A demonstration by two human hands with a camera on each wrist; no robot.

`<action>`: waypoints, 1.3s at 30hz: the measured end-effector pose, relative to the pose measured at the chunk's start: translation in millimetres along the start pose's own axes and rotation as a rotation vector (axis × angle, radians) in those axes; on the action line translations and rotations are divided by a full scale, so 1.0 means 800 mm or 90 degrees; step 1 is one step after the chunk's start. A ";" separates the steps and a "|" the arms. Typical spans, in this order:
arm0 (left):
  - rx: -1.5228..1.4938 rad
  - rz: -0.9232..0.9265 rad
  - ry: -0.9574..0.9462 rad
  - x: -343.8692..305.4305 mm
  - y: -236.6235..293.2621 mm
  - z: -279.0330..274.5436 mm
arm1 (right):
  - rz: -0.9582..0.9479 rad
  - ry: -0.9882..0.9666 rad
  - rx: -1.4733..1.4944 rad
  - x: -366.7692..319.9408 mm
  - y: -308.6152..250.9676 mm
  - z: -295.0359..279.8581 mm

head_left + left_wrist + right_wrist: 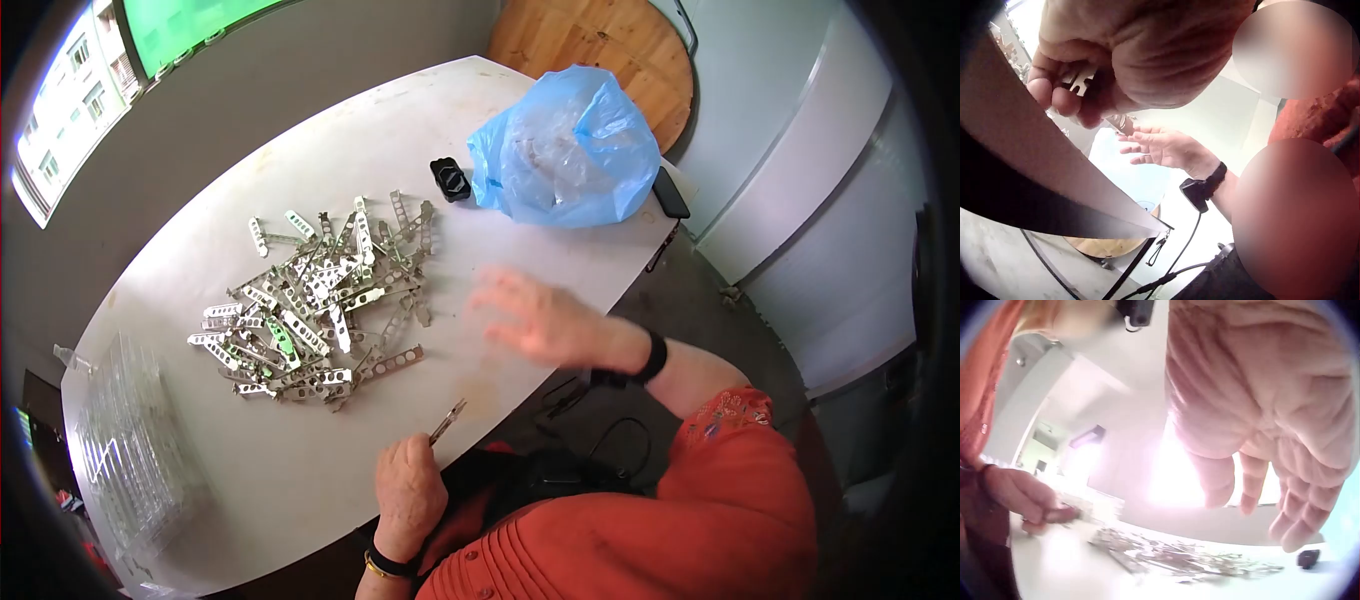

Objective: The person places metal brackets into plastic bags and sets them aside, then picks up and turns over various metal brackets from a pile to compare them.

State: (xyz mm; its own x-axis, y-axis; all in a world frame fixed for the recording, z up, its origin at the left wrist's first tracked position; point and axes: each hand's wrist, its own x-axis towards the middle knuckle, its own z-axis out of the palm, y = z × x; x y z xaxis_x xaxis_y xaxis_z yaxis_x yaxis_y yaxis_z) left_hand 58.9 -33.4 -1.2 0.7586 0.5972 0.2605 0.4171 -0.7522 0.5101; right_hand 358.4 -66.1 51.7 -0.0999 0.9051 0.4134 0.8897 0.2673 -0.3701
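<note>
My left hand point(410, 488) is at the table's near edge, its fingers curled round a slim metal strip with cut-outs point(447, 422). One end of the strip sticks out past the thumb side; in the left wrist view another bit of metal point(1082, 82) shows between the fingers. Blurred in the head view, my right hand point(540, 315) hovers over the table's right part. Its fingers are spread and loosely extended in the right wrist view, with nothing in the palm point(1266, 406). Left of it lies a loose heap of perforated metal strips point(330, 300), one with a green piece point(281, 340).
A full blue plastic bag point(565, 150) stands at the table's far right, with a small black object point(450, 180) beside it. Stacked clear plastic trays point(130, 450) sit at the left end. A dark phone-like object point(671, 193) lies at the right edge.
</note>
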 end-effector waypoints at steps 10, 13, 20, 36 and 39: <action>-0.005 0.003 0.053 -0.004 0.001 0.005 | 0.528 0.126 -0.133 -0.006 0.203 -0.055; 0.005 0.003 0.050 -0.004 -0.001 0.006 | 0.477 0.120 -0.220 -0.013 0.226 -0.047; -0.020 -0.017 0.042 -0.006 -0.003 0.011 | 0.344 0.268 -0.054 -0.005 0.167 -0.035; -0.797 -0.325 0.122 -0.012 0.005 -0.040 | -0.119 0.000 0.072 0.009 -0.112 0.051; -0.798 -0.310 0.098 -0.017 0.004 -0.041 | -0.155 -0.041 0.054 0.013 -0.133 0.061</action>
State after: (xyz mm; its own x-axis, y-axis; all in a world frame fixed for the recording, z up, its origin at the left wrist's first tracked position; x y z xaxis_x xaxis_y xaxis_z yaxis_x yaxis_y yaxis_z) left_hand 33.3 -34.7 23.9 0.5677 0.8154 -0.1135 -0.1705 0.2513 0.9528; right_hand 241.2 -69.0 54.9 -0.3369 0.8293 0.4458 0.7954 0.5040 -0.3365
